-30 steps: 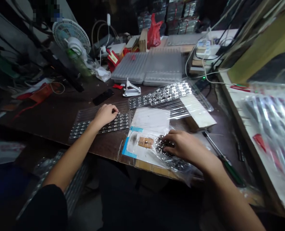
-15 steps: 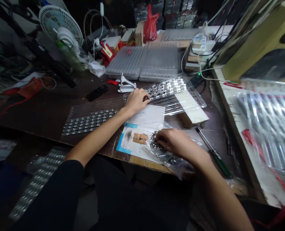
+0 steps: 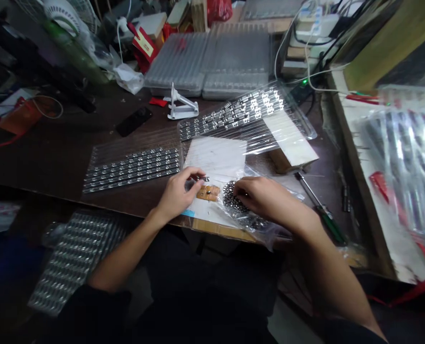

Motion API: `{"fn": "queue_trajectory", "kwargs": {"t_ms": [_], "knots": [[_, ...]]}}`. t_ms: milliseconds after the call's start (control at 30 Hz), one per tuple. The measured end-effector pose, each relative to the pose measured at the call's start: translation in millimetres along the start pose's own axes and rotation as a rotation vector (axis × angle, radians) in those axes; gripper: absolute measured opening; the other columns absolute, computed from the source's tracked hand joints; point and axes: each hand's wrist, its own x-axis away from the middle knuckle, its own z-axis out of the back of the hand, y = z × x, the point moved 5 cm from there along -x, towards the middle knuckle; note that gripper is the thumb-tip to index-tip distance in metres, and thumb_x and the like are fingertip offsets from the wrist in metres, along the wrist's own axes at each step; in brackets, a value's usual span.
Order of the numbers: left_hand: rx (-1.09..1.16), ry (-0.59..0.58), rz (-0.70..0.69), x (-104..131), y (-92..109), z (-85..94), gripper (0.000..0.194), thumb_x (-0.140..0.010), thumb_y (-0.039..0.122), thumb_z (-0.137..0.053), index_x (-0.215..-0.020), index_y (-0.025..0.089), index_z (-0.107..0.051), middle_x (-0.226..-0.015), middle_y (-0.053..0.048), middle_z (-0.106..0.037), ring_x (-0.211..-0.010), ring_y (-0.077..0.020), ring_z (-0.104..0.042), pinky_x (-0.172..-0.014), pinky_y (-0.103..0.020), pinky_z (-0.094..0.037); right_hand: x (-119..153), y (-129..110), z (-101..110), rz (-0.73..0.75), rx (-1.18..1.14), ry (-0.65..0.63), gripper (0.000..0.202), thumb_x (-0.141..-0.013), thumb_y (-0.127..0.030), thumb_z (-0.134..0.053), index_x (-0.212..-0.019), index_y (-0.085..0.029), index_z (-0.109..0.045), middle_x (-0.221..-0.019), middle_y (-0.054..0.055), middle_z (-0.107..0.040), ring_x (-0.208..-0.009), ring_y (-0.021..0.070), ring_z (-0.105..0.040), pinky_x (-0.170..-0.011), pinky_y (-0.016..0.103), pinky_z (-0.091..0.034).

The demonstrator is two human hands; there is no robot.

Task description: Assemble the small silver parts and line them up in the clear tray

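Observation:
My left hand is closed in a pinch on a small metal part, just left of a brown wooden block on a white sheet. My right hand has its fingers bunched over a heap of small shiny metal rings in a clear plastic bag; whatever is between its fingertips is hidden. Behind the hands lies a clear ribbed tray with rows of metal parts. Another ribbed tray, partly filled with dark metal parts, lies to the left.
A screwdriver with a green handle lies at right, near a white-topped block. Farther back are a white stand, a black phone and stacked clear trays. A wooden ledge borders the right side.
My left hand has come back from the tray of metal parts to beside the wooden block, with a small metal part. My right hand stays at the rings. The camera view has tilted down.

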Motion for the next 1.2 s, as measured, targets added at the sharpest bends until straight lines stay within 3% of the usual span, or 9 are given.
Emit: {"fn": "queue_trajectory", "kwargs": {"t_ms": [100,233,433,667,1000,1100,1200], "knots": [[0.058,0.003,0.065,20,-13,-7.1,0.01,-0.091,0.023,-0.063,-0.099,0.02,-0.066,-0.099,-0.004,-0.073,-0.091,-0.0181,-0.068,-0.083,-0.031,-0.055,0,-1,5,0.067,-0.095,0.064,0.026,-0.096,-0.014,-0.047,-0.105,-0.018,-0.07,-0.1,0.009,-0.068,-0.086,0.0195,-0.065,-0.077,0.03,-0.047],[0.076,-0.026,0.047,23,-16,-9.8,0.006,-0.091,0.024,-0.065,-0.095,0.021,-0.068,-0.097,-0.004,-0.074,-0.092,-0.0188,-0.069,-0.085,-0.033,-0.054,-3,-3,12,0.102,-0.165,0.179,0.033,-0.093,-0.01,-0.046,-0.114,-0.016,-0.07,-0.105,0.011,-0.065,-0.089,0.0199,-0.064,-0.08,0.032,-0.05],[0.043,-0.029,-0.016,22,-10,-9.0,0.003,-0.09,0.021,-0.068,-0.091,0.02,-0.07,-0.095,-0.004,-0.076,-0.089,-0.0189,-0.069,-0.084,-0.033,-0.053,-12,-13,7,0.138,-0.228,0.249,0.032,-0.094,-0.013,-0.046,-0.11,-0.016,-0.073,-0.101,0.01,-0.066,-0.089,0.0196,-0.064,-0.081,0.033,-0.051],[0.095,0.01,-0.056,23,-10,-9.0,0.005,-0.086,0.016,-0.073,-0.09,0.019,-0.073,-0.091,-0.002,-0.076,-0.087,-0.0176,-0.069,-0.081,-0.03,-0.052,-21,-17,-7,0.14,-0.252,0.342,0.03,-0.086,-0.008,-0.053,-0.106,-0.019,-0.073,-0.098,0.008,-0.071,-0.085,0.0202,-0.067,-0.076,0.031,-0.051],[0.171,-0.016,-0.032,25,-18,-15.7,0.004,-0.085,0.018,-0.075,-0.088,0.02,-0.073,-0.093,-0.001,-0.076,-0.09,-0.0186,-0.069,-0.084,-0.032,-0.049,-31,-30,-19,0.127,-0.167,0.347,0.012,-0.089,-0.016,-0.055,-0.094,-0.022,-0.064,-0.087,0.005,-0.07,-0.077,0.0192,-0.066,-0.069,0.029,-0.049],[0.2,0.088,0.01,26,-20,-7.2,0.003,-0.088,0.017,-0.07,-0.087,0.019,-0.071,-0.09,-0.002,-0.076,-0.087,-0.0174,-0.068,-0.081,-0.03,-0.049,-33,-32,-22,0.064,-0.12,0.365,0.008,-0.091,-0.02,-0.054,-0.095,-0.022,-0.061,-0.085,0.005,-0.07,-0.075,0.0199,-0.066,-0.067,0.03,-0.048],[0.138,0.184,0.073,33,-22,2.6,0.004,-0.091,0.019,-0.067,-0.09,0.019,-0.07,-0.092,-0.002,-0.075,-0.089,-0.0179,-0.067,-0.083,-0.031,-0.048,-35,-36,-27,0.103,-0.176,0.323,0.006,-0.092,-0.022,-0.055,-0.096,-0.023,-0.058,-0.085,0.004,-0.069,-0.075,0.019,-0.066,-0.067,0.03,-0.049]]}}
